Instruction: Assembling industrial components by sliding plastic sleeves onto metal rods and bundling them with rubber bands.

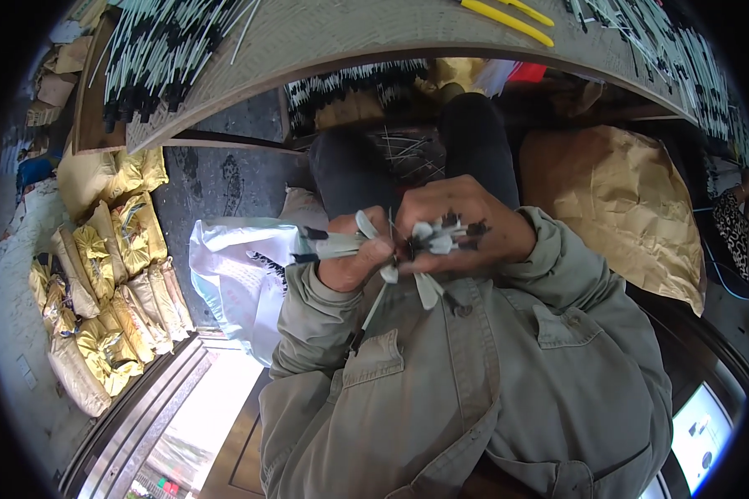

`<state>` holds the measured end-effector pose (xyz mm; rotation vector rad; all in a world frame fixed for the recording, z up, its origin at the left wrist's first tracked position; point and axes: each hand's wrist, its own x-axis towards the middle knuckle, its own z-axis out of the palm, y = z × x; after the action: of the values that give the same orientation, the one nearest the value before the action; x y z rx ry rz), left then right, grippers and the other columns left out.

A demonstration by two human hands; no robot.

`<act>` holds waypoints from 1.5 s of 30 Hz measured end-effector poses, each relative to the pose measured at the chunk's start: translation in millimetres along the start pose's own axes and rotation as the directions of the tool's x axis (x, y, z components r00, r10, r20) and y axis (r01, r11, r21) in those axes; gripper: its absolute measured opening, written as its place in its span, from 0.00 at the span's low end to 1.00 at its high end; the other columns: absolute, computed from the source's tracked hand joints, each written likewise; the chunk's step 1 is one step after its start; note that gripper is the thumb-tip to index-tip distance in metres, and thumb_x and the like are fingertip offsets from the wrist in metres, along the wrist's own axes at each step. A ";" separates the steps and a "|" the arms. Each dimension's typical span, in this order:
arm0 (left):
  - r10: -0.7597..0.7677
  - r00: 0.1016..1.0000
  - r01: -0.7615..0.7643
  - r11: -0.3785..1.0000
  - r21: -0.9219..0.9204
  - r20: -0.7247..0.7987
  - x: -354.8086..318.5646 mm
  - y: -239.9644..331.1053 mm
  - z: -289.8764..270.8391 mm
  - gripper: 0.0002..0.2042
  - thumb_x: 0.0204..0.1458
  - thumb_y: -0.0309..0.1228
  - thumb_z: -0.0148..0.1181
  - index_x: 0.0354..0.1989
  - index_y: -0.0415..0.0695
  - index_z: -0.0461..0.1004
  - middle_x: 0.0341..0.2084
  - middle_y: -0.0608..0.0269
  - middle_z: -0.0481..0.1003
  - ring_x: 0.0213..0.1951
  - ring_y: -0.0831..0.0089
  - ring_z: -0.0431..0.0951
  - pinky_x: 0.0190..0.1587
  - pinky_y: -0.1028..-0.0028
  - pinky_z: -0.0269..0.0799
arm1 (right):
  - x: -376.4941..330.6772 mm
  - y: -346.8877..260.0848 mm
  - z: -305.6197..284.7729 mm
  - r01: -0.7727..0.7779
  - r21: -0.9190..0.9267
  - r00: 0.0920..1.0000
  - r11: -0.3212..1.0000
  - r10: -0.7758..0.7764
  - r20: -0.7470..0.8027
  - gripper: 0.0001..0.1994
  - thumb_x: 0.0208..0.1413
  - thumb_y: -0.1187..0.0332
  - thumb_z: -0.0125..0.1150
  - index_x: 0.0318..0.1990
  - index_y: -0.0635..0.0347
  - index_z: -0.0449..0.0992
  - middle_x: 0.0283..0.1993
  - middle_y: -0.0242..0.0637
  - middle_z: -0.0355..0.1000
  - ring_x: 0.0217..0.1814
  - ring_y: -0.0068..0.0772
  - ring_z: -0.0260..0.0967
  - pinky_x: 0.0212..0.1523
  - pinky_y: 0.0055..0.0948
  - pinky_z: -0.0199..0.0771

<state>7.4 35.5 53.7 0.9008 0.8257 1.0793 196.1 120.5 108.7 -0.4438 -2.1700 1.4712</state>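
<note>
Jacket (524, 358) below, left hand (349, 264) and right hand (458, 201) curl around sticks (439, 239).

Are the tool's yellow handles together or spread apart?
Spread apart: the tabletop shows between the yellow handles. Their far end is outside the picture.

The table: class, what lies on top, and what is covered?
On the table lie a left pile of pale, dark-ended sticks, a right pile of similar sticks and, between them, yellow handles. The tabletop beneath both piles is hidden.
</note>
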 end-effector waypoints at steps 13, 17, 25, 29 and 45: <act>0.081 0.995 -0.081 0.997 0.004 -0.066 1.4 5.5 13.3 0.15 0.51 0.38 0.57 0.21 0.40 0.66 0.17 0.66 0.67 0.21 0.81 0.64 0.23 0.80 0.57 | -3.3 -0.6 1.4 0.068 -0.027 0.996 0.997 -0.070 -0.054 0.11 0.40 0.70 0.67 0.29 0.62 0.70 0.27 0.37 0.69 0.25 0.35 0.69 0.25 0.29 0.66; 0.086 0.996 -0.086 0.996 0.009 0.018 5.8 11.1 11.0 0.15 0.52 0.39 0.55 0.23 0.39 0.66 0.21 0.62 0.70 0.24 0.79 0.67 0.27 0.80 0.60 | -7.8 1.8 -0.8 -0.039 -0.009 0.998 0.999 0.038 -0.045 0.10 0.42 0.68 0.66 0.29 0.61 0.71 0.25 0.37 0.69 0.24 0.34 0.69 0.25 0.27 0.66; 0.051 0.991 -0.087 0.947 0.309 0.126 7.4 34.5 10.7 0.09 0.39 0.29 0.66 0.24 0.39 0.73 0.24 0.62 0.72 0.28 0.74 0.72 0.32 0.76 0.66 | -7.7 -6.6 -13.5 -0.111 0.100 0.993 0.989 0.113 -0.017 0.12 0.39 0.70 0.67 0.32 0.63 0.73 0.25 0.36 0.70 0.23 0.26 0.68 0.25 0.22 0.64; 0.274 0.948 -0.316 0.880 0.356 0.163 13.0 27.6 7.9 0.08 0.41 0.31 0.63 0.25 0.39 0.74 0.25 0.59 0.71 0.30 0.67 0.72 0.34 0.72 0.66 | -10.5 -3.2 -11.7 -0.167 0.177 0.985 0.970 0.174 -0.022 0.12 0.40 0.69 0.67 0.32 0.64 0.73 0.26 0.34 0.70 0.25 0.22 0.67 0.26 0.21 0.63; 0.039 0.969 0.024 0.968 0.250 -0.244 44.9 13.7 -2.2 0.23 0.39 0.26 0.65 0.47 0.37 0.69 0.28 0.63 0.73 0.26 0.79 0.71 0.26 0.81 0.68 | 19.8 42.4 -18.0 -0.152 0.273 0.948 0.950 0.218 -0.231 0.15 0.38 0.70 0.70 0.32 0.60 0.69 0.28 0.26 0.64 0.31 0.17 0.62 0.32 0.19 0.63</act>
<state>12.2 81.8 59.9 0.9922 1.1880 1.1246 189.6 160.3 78.9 -0.7234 -1.7483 1.6607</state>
